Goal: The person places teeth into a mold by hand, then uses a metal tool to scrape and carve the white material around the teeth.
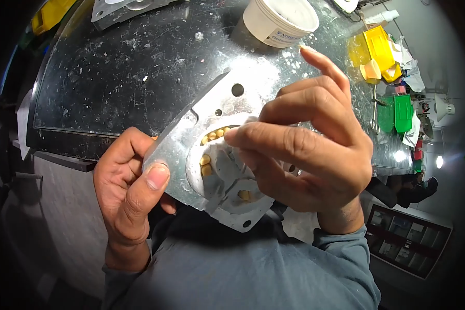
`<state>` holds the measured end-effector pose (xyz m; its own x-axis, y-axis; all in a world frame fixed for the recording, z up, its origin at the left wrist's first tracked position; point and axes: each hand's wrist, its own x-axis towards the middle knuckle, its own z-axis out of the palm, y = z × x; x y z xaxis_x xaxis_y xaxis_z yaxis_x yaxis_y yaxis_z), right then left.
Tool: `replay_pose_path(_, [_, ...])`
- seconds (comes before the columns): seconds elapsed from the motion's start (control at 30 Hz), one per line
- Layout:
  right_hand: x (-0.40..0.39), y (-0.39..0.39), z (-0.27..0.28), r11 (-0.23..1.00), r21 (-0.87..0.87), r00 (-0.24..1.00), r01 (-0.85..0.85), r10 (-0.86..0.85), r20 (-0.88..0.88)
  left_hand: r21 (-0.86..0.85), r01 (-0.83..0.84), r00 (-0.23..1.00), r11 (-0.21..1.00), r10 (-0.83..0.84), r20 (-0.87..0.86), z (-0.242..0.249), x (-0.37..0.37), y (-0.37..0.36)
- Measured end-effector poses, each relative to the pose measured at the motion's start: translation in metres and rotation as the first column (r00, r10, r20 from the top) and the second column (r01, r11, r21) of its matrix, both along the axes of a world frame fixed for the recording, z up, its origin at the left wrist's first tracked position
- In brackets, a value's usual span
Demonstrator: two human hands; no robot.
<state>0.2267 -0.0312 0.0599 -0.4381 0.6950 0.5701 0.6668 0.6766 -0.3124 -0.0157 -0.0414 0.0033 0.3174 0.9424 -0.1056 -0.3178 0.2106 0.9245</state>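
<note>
A grey metal plate (178, 139) with round holes is held tilted above the front edge of the dark bench. My left hand (132, 186) grips its left corner, thumb on top. Set in the plate's middle is a white rounded mould (194, 170) with yellowish tooth-shaped pieces (206, 165) in a curved row. My right hand (305, 139) is over the mould's right side, thumb and index finger brought together at the upper end of the row, the little finger raised. Whatever lies between those fingertips is too small to make out.
A white labelled tub (279, 23) stands on the scratched dark bench (113, 77) beyond the plate. Another metal part (132, 13) lies at the far left. Yellow (380, 49) and green (403, 113) bins are at the right.
</note>
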Motion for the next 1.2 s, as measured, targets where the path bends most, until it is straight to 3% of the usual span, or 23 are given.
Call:
replay_pose_path(0.53, [-0.014,-0.002,0.003,0.997,0.047,0.986,0.065,-0.072,0.152,-0.018,0.025,0.999,1.000,-0.024,0.028,0.000,-0.002,0.000])
replay_pose_path(0.77, [-0.013,-0.006,0.009,0.996,-0.020,0.991,0.087,-0.084,0.102,-0.023,0.019,1.000,1.000,-0.018,0.019,0.002,-0.001,0.001])
replay_pose_path(0.87, [-0.007,0.000,0.010,0.994,0.058,0.985,0.088,-0.096,0.143,-0.023,0.014,1.000,1.000,-0.014,0.010,0.002,0.000,0.001])
replay_pose_path(0.97, [-0.003,0.009,0.010,0.986,0.163,0.976,-0.026,-0.011,0.220,0.002,0.021,1.000,1.000,-0.021,0.017,0.001,0.000,0.000])
replay_pose_path(1.2, [-0.017,0.020,0.030,0.987,0.109,0.952,-0.118,0.081,0.294,0.010,0.023,0.999,1.000,-0.023,0.034,-0.003,0.000,0.000])
